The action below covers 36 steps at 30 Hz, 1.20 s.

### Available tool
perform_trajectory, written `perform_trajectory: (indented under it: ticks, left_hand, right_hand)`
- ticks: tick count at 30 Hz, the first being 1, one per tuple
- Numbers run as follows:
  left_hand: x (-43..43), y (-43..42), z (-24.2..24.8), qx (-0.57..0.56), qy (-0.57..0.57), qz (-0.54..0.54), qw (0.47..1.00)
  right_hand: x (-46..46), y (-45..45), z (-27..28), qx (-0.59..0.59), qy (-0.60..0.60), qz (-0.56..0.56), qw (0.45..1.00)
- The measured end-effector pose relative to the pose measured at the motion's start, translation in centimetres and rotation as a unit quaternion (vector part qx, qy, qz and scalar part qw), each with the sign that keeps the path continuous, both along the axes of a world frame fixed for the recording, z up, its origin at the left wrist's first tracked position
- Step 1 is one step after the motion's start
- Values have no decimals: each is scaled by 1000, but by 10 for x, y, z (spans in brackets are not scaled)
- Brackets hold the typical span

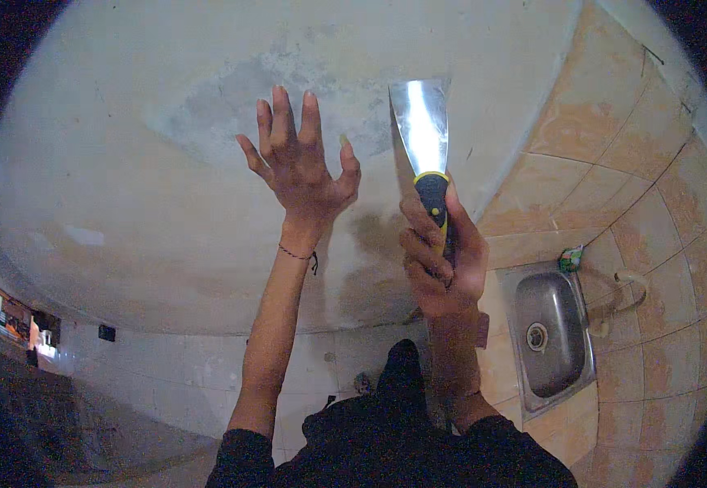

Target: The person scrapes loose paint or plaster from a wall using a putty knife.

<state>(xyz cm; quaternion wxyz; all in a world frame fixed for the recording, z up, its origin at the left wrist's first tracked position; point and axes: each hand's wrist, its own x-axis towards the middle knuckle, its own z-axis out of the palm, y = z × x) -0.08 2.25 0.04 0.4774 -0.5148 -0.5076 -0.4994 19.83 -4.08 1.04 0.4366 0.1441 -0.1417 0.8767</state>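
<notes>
My left hand (308,158) is spread flat, fingers apart, against or just over a pale wall (164,201); whether the palm touches it cannot be told. Around its fingers the wall shows a rough grey patch (207,107) with uneven, worn edges. To the right, my right hand (448,250) grips a putty knife (427,131) by its black and yellow handle, its wide shiny metal blade pointing up. The blade lies near the right end of the patch and casts a narrow shadow to its left. A thin cord bracelet is on my left wrist.
At the lower right a stainless steel sink (552,335) is set in a tiled counter. Beside it are a small green packet (571,259) and a curved pale pipe (634,287). Brown-orange tiles (579,122) cover the right wall. A bright opening (18,317) shows at the far left.
</notes>
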Motion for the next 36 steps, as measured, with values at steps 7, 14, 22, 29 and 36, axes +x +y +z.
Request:
perform_trajectory:
  ticks: [7,14,22,29,36]
  left_hand:
    - [3,3,-1,-1,2,6,1000]
    - [0,0,1,1,11,11,1000]
    - [0,-1,3,3,8,3,1000]
    - [-2,-3,3,4,13,6,1000]
    - [0,-2,1,3,3,-3,1000]
  right_hand:
    - [2,-3,5,6,-33,-26,999]
    - [-1,-5,10,22,-63,-46,997]
    - [-1,-7,15,18,-97,-60,993]
    - [-2,-8,15,36,-65,-42,996]
    - [-4,-4,13,26,-52,-26,998]
